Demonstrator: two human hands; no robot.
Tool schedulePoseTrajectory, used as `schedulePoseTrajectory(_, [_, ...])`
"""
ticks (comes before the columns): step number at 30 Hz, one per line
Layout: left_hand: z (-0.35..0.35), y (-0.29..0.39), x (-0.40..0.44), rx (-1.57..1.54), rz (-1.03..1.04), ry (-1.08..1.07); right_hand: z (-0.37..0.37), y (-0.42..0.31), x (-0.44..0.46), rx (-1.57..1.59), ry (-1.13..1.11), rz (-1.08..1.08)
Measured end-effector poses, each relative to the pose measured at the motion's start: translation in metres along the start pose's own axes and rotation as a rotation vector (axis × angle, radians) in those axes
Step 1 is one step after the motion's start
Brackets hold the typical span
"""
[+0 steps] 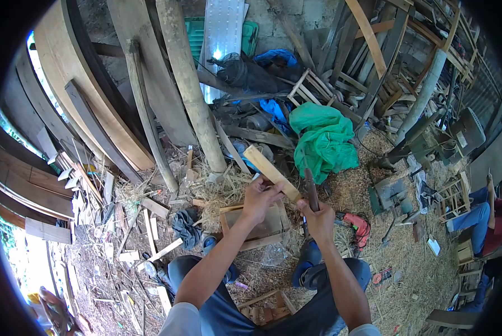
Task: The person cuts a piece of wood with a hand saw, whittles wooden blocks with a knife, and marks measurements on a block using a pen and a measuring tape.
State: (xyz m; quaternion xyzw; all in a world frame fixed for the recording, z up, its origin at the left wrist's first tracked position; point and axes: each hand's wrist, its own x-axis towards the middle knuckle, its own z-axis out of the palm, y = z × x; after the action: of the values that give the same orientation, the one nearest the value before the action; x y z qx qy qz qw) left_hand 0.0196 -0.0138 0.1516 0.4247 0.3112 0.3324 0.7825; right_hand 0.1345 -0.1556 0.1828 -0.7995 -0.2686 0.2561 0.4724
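A short pale strip of wood slants over the low wooden frame between my knees. My left hand grips it along its side, the thumb and fingers closed about it. My right hand is closed round a dark brown, stick-like tool, pointing away from me; its exact kind is unclear. The thumb of that hand touches the near end of the strip. Below both hands stands a low wooden box-like frame, partly covered by my left forearm.
A red power tool lies right of my right foot. Green plastic sheeting is heaped ahead. Poles and planks lean at the left. Wood scraps and shavings cover the floor. Another person in blue trousers sits at the far right.
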Motion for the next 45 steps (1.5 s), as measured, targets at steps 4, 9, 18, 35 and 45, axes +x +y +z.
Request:
schedulePoseTrajectory(4, [0.007, 0.003, -0.006, -0.016, 0.004, -0.049, -0.005, 0.009, 0.008, -0.004, 0.101, -0.032])
schedulePoseTrajectory(9, [0.015, 0.008, -0.01, -0.007, -0.078, -0.021, -0.014, 0.013, 0.011, 0.248, 0.026, 0.044])
schedulePoseTrajectory(18, [-0.002, 0.028, 0.005, -0.052, 0.113, 0.036, -0.032, 0.018, 0.021, 0.351, 0.031, 0.036])
schedulePoseTrajectory(35, [-0.057, -0.077, -0.007, 1.45, 0.347, -0.471, -0.016, 0.098, 0.033, -0.238, -0.014, -0.081])
schedulePoseTrajectory(45, [-0.075, -0.131, -0.005, 1.587, 0.314, -0.399, -0.023, 0.069, 0.026, -0.354, 0.063, 0.044])
